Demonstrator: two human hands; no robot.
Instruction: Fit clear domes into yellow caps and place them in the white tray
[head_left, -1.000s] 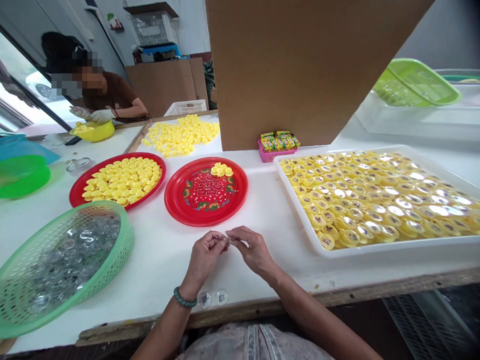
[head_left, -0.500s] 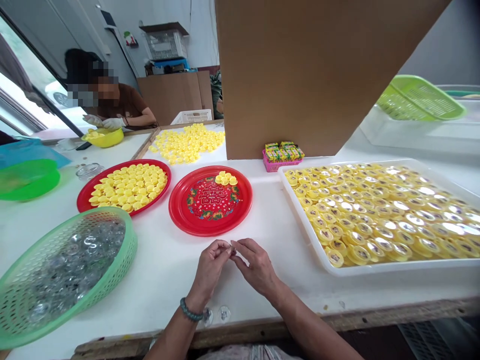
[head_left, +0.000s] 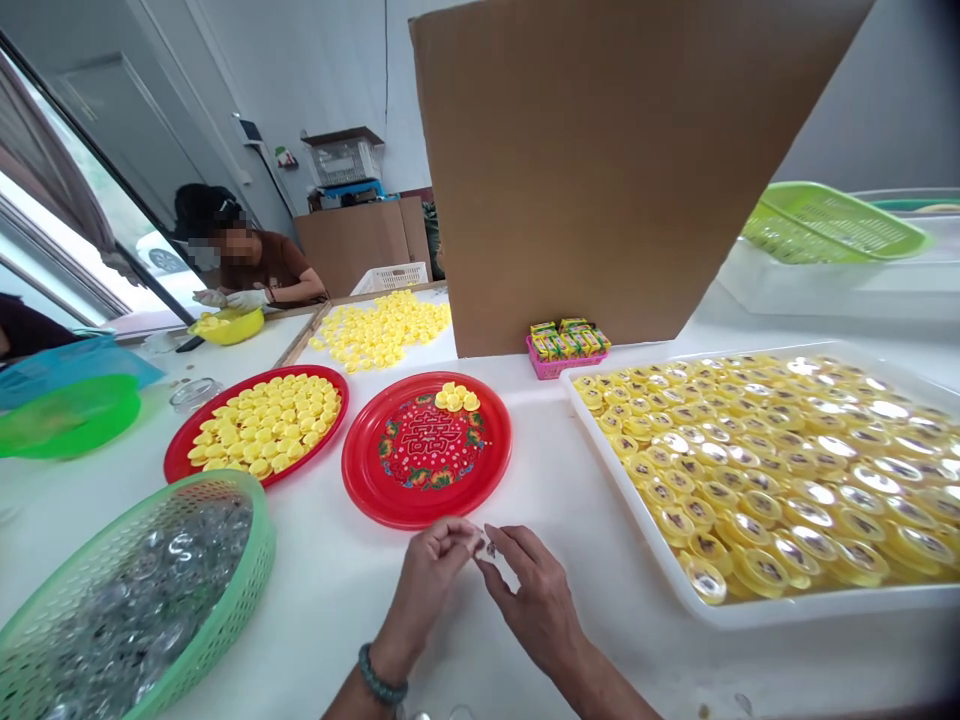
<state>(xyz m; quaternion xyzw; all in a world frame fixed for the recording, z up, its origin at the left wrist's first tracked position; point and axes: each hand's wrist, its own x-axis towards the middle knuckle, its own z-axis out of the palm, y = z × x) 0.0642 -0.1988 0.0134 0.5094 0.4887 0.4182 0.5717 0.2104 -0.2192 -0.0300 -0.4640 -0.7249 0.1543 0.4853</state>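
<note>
My left hand (head_left: 433,572) and my right hand (head_left: 534,598) meet fingertip to fingertip over the white table (head_left: 337,590), just in front of a red plate (head_left: 427,448). Both pinch one small clear piece (head_left: 485,547) between them; its shape is too small to make out. The red plate carries several yellow caps (head_left: 457,399) at its far edge. A green basket (head_left: 120,590) of clear glass pieces sits to the left of my hands. A white tray (head_left: 780,470) packed with several yellow caps topped with shiny inserts lies to the right.
A second red plate (head_left: 259,422) full of yellow caps lies at the left. A tall cardboard sheet (head_left: 615,160) stands behind, with a small pink basket (head_left: 566,342) at its foot. Loose yellow caps (head_left: 382,328) cover the far table. A gloved person (head_left: 255,270) works at a yellow bowl (head_left: 229,325).
The view has tilted up, so my hands sit lower in the picture. They stay together on the small clear piece; my right fingers have loosened slightly.
</note>
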